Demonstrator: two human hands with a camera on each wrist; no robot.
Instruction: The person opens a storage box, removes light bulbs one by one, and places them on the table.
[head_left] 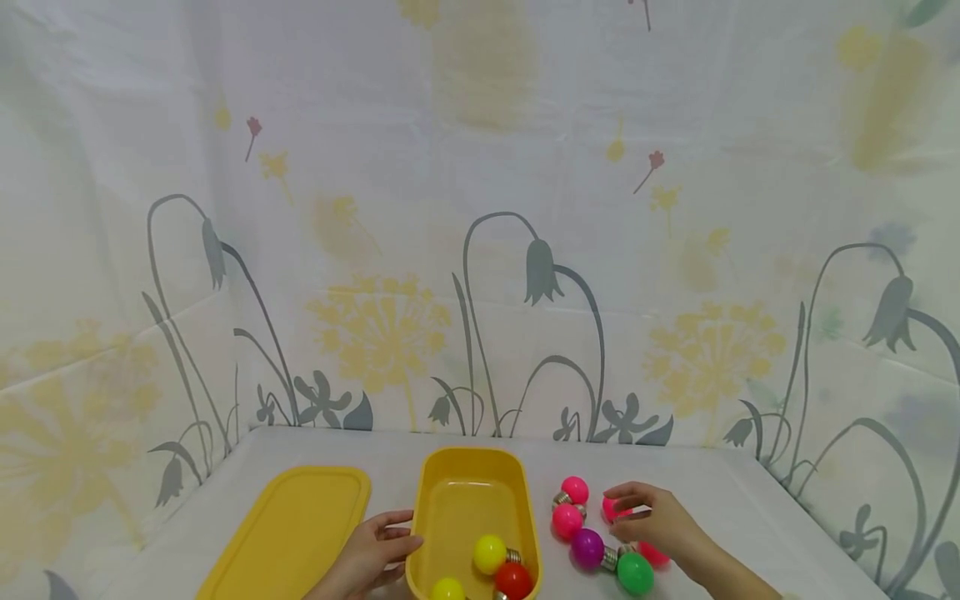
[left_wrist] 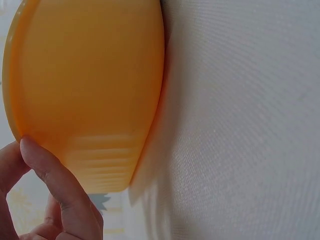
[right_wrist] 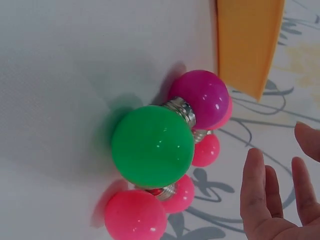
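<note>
My left hand [head_left: 375, 550] is at the left side of a yellow plastic box [head_left: 468, 457], thumb and a fingertip pinching its rim in the left wrist view. Inside the box lie two yellow light bulbs [head_left: 490, 554] and a red bulb [head_left: 513, 579]. My right hand [head_left: 660, 525] hovers over loose bulbs on the table, fingers apart and holding nothing. It partly hides a pink bulb [head_left: 613, 509]. Around it lie a purple bulb [head_left: 587, 549], a green bulb [right_wrist: 152, 146] and other pink bulbs [right_wrist: 135, 216], with silver screw bases.
A flat yellow lid [head_left: 292, 525] lies left of the box. White cloth covers the table [head_left: 652, 467]. Behind and at the sides hangs a floral-patterned sheet [head_left: 480, 167].
</note>
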